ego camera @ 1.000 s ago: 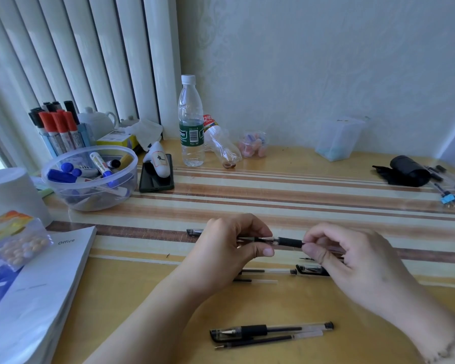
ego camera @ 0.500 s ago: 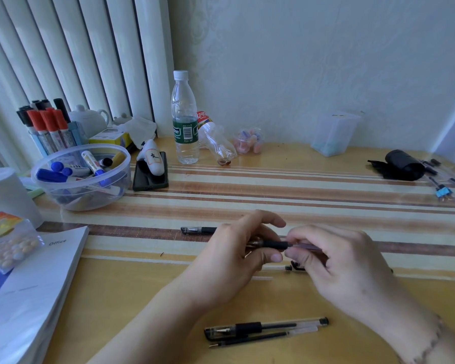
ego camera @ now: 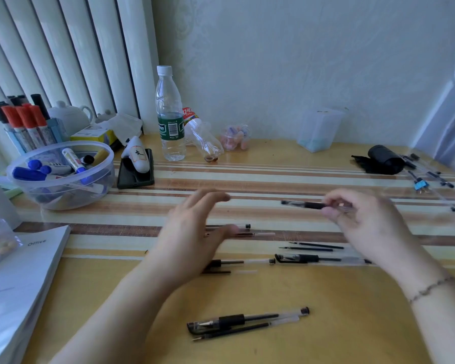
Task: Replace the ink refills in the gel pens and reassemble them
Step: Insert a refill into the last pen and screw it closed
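Gel pen, assembled, one-handed hold.
Right hand (ego camera: 363, 219) now pinches the capped gel pen (ego camera: 307, 205) alone, above the tabletop (ego camera: 326, 324), right of the water bottle (ego camera: 170, 114); left hand (ego camera: 192, 232) has let go, fingers spread, empty, over loose refills (ego camera: 313, 246). This pen looks finished.

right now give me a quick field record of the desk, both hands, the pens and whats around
right hand: pinches a capped pen, held level above the desk
left hand: open, fingers spread, blurred, holds nothing
under left hand: pen parts, partly hidden
middle: two loose refills beside another pen
near edge: pen and refill lying side by side
far left: clear bowl of markers
back: upright water bottle
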`<state>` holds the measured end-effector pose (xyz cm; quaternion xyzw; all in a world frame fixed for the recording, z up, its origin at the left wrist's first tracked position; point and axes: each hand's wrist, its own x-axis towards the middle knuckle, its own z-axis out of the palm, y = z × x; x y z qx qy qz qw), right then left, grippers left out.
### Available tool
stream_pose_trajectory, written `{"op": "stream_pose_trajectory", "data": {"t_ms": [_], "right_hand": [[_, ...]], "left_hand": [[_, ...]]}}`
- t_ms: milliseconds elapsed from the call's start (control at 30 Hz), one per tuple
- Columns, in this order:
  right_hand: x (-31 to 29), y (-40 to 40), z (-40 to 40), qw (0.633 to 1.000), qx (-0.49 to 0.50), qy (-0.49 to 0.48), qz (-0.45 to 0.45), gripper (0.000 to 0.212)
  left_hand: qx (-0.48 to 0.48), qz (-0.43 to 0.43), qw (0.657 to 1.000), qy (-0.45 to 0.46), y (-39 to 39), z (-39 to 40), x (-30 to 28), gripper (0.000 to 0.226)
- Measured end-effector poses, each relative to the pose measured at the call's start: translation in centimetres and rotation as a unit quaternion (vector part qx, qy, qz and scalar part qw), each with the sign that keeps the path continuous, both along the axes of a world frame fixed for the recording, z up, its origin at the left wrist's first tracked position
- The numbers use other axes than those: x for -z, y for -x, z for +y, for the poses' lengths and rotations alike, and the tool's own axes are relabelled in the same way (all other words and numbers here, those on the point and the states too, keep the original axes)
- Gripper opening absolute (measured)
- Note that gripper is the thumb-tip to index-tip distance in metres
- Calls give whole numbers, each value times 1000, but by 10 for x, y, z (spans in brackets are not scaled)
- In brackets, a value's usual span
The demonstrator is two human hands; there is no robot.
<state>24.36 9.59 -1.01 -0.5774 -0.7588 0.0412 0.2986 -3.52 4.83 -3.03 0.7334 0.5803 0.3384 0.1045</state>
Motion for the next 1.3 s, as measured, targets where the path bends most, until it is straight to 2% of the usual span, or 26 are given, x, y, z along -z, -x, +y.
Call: {"op": "stream_pose_trajectory", "data": {"t_ms": [33, 100, 233, 467, 667, 767, 900, 1100, 1167, 1300], "right_hand": [[5, -11, 8, 999, 31, 20, 4, 5], [15, -19, 17, 996, 64, 65, 2, 4], [24, -17, 20, 989, 48, 134, -31, 5], [13, -21, 15, 979, -12, 195, -61, 27], [12, -17, 13, 981, -17, 185, -50, 13], [10, -17, 12, 977, -22, 202, -60, 14], [13, -12, 12, 984, -13, 162, -73, 2], [10, -13, 10, 979, -30, 180, -94, 10], [13, -12, 13, 982, -16, 160, -95, 6], [24, -9, 18, 991, -3, 114, -69, 14]], "left_hand": [[-43, 24, 999, 8, 6, 2, 0, 45], [-96, 60, 992, 54, 15, 5, 1, 40], [-92, 109, 981, 133, 18, 8, 7, 43], [-117, 93, 983, 103, 20, 15, 14, 26], [-126, 65, 986, 85, 22, 18, 18, 18], [-126, 53, 987, 80, 23, 19, 19, 17], [-126, 40, 988, 75, 23, 21, 21, 17], [-117, 30, 990, 67, 23, 21, 22, 17], [-112, 33, 991, 61, 23, 22, 22, 16], [-102, 39, 992, 60, 22, 21, 21, 18]]}}
